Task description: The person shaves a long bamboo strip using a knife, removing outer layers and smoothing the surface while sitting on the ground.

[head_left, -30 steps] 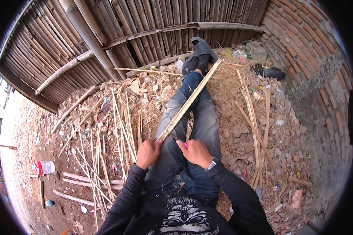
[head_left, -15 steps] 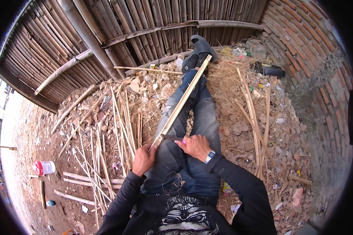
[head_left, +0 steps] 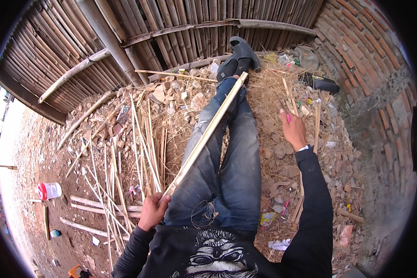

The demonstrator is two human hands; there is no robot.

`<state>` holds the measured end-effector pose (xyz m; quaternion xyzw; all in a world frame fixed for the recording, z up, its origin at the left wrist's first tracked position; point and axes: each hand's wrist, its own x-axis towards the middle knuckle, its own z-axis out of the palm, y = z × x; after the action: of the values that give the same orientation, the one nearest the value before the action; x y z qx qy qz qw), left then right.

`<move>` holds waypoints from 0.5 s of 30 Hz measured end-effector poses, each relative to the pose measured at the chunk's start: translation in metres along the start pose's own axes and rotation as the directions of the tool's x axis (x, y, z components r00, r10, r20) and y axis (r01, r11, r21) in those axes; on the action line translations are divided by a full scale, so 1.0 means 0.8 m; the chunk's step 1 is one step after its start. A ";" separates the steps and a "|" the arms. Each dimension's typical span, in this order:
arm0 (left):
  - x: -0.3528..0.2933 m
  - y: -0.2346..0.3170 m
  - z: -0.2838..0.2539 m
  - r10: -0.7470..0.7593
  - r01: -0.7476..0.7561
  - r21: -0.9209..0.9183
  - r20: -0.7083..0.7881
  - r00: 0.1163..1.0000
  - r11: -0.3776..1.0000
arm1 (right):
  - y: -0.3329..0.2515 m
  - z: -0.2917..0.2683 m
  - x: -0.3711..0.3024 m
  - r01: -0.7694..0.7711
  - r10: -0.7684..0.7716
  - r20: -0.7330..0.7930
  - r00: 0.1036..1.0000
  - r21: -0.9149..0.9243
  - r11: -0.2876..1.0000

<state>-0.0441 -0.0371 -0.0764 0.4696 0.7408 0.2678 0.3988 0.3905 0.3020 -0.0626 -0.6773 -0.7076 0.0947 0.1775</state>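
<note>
A long pale split bamboo strip (head_left: 208,129) lies slantwise over my outstretched legs, its far end near my crossed ankles. My left hand (head_left: 154,211) is closed round its near end, beside my left thigh. Out to the right of my legs, my right hand (head_left: 293,129) grips a knife with a pink handle (head_left: 288,118). Its narrow dark blade points away from me, over the straw and rubble, and does not touch the strip. A loose coil of thin fibre (head_left: 208,214) rests on my lap.
Several bamboo strips (head_left: 146,143) lie on the ground to my left, near thicker poles (head_left: 104,209) and a red-and-white bucket (head_left: 49,190). More strips (head_left: 317,125) lie at right. A bamboo wall (head_left: 194,41) stands ahead, a brick wall (head_left: 380,92) at right.
My right hand has lifted the knife off the strip and swung it right and farther out. My left hand has moved down and left, drawing the strip's near end toward me.
</note>
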 end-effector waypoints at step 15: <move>0.100 0.039 0.059 0.109 -0.107 -0.083 0.030 0.994 0.991 | -0.161 0.087 -0.208 0.424 -0.446 0.214 0.869 0.143 0.895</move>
<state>-0.0085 0.0496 -0.1054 0.4969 0.6959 0.3107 0.4150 0.2484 0.1356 -0.0991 -0.4752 -0.8531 0.1659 0.1377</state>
